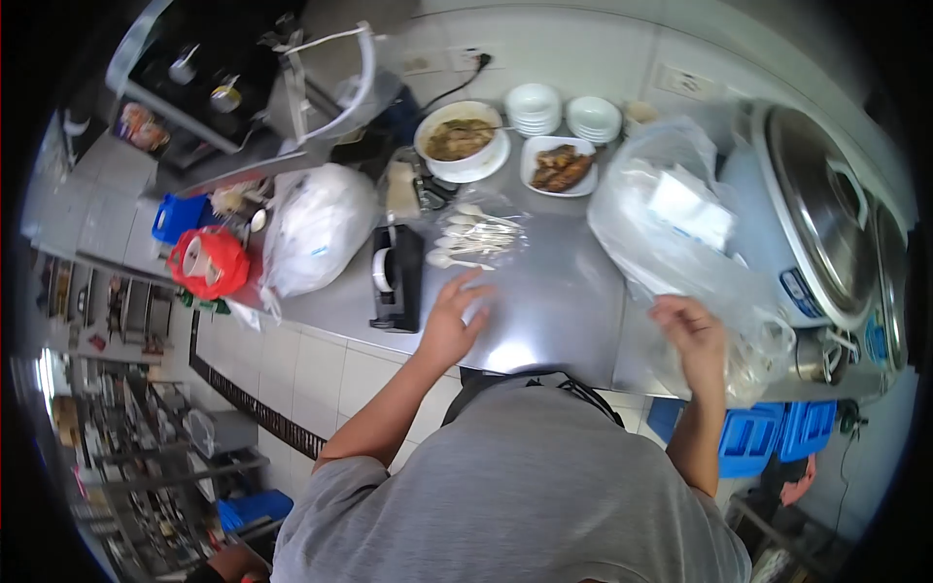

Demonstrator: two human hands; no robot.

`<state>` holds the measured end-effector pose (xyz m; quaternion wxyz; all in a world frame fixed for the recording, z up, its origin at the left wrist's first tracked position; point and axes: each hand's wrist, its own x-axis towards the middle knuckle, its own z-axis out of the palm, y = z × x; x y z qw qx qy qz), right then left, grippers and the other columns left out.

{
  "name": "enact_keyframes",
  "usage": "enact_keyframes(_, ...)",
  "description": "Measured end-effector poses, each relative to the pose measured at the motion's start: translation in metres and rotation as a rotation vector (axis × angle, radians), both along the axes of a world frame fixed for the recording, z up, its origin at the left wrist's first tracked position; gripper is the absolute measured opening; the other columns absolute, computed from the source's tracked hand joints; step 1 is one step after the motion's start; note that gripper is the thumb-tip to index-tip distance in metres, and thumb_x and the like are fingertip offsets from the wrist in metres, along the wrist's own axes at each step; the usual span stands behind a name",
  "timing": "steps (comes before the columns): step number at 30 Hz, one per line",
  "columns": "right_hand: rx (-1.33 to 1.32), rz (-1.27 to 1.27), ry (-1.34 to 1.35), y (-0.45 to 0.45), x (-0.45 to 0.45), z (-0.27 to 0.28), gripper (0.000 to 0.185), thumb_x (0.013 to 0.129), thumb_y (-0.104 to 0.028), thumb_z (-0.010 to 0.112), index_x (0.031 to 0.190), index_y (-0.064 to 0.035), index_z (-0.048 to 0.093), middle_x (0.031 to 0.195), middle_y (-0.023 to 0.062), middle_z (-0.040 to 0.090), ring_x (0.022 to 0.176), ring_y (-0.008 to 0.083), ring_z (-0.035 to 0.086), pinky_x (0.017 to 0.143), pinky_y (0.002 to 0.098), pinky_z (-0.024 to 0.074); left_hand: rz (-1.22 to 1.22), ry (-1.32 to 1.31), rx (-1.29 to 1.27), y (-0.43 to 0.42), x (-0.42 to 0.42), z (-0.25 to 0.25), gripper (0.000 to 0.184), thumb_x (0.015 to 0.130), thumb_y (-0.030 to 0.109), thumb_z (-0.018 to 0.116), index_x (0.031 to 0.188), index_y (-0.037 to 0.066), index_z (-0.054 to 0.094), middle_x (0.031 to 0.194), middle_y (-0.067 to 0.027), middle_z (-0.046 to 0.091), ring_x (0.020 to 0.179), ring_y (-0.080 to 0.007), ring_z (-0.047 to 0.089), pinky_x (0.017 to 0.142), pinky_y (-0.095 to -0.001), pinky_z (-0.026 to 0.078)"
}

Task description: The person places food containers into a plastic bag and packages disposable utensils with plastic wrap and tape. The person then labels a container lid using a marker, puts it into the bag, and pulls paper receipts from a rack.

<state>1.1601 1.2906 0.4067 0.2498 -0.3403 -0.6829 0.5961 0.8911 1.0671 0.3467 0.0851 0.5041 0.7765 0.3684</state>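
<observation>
My left hand (454, 319) is over the steel counter's front, thumb and fingers apart, with nothing between them. Its fingertips are just short of a clear plastic bag of white plastic spoons (476, 233); one spoon (453, 259) lies at the bag's near edge. To its left stands a black tape dispenser (398, 291) with a white roll. My right hand (692, 335) is in front of a large clear plastic bag (637, 228) with white packets (692, 209) on or in it. Its fingers are bent and blurred; I cannot see whether they touch the plastic.
Behind are a bowl of soup (459, 138), a dish of browned food (561, 167) and stacked white bowls (534, 107). A large lidded pot (807, 194) stands right. Leftward sit a stuffed white bag (326, 223) and a red bag (212, 262). Blue crates (748, 437) are below.
</observation>
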Motion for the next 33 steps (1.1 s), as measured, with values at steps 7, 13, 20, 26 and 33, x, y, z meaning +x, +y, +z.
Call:
enact_keyframes(7, 0.131, 0.543, -0.337, -0.071, -0.103, -0.034, 0.03, 0.08, -0.014, 0.068, 0.106, -0.0009, 0.064, 0.093, 0.0135, 0.068, 0.085, 0.0205, 0.064, 0.078, 0.0306, 0.049, 0.486, 0.051, 0.262, -0.096, -0.127, 0.013, 0.03, 0.08, 0.002, 0.06, 0.11, 0.005, 0.061, 0.125, -0.0176, 0.052, 0.118, -0.0333, 0.048, 0.099, -0.0375, 0.037)
enact_keyframes(13, 0.188, 0.682, -0.442, -0.129, -0.182, -0.043, 0.036, 0.079, -0.019, 0.068, 0.11, -0.0012, 0.062, 0.099, 0.0164, 0.066, 0.088, 0.0266, 0.064, 0.079, 0.0338, 0.0493, 0.665, 0.005, 0.309, -0.152, -0.265, -0.019, 0.018, 0.081, 0.008, 0.062, 0.099, 0.005, 0.066, 0.099, -0.012, 0.066, 0.087, -0.0248, 0.063, 0.079, -0.0358, 0.049)
enact_keyframes(20, 0.207, 0.647, -0.441, -0.179, -0.24, -0.024, 0.036, 0.08, -0.021, 0.067, 0.11, -0.0024, 0.062, 0.1, 0.0163, 0.066, 0.089, 0.0282, 0.063, 0.079, 0.0342, 0.0491, 0.444, 0.212, -0.055, -0.134, -0.35, -0.066, 0.013, 0.079, 0.014, 0.065, 0.086, 0.004, 0.066, 0.089, -0.0135, 0.066, 0.075, -0.0309, 0.061, 0.071, -0.0382, 0.049)
enact_keyframes(26, 0.088, 0.374, -0.41, -0.176, -0.23, -0.021, 0.036, 0.081, -0.021, 0.067, 0.11, 0.0, 0.062, 0.1, 0.0131, 0.067, 0.088, 0.0204, 0.063, 0.079, 0.0315, 0.0488, 0.526, -0.07, 0.528, -0.14, -0.305, 0.044, 0.009, 0.084, 0.012, 0.063, 0.086, 0.003, 0.062, 0.079, -0.0067, 0.063, 0.072, -0.0187, 0.062, 0.063, -0.031, 0.047)
enact_keyframes(33, -0.705, 0.37, 0.366, -0.201, -0.272, -0.011, 0.078, 0.081, -0.037, 0.069, 0.141, -0.0066, 0.031, 0.136, 0.0113, 0.044, 0.127, 0.023, 0.04, 0.106, 0.0388, 0.0275, -0.206, -1.647, 1.019, -0.13, -0.188, 0.082, 0.042, 0.095, 0.033, 0.045, 0.13, 0.009, 0.043, 0.123, -0.006, 0.054, 0.11, -0.0227, 0.055, 0.096, -0.0383, 0.045)
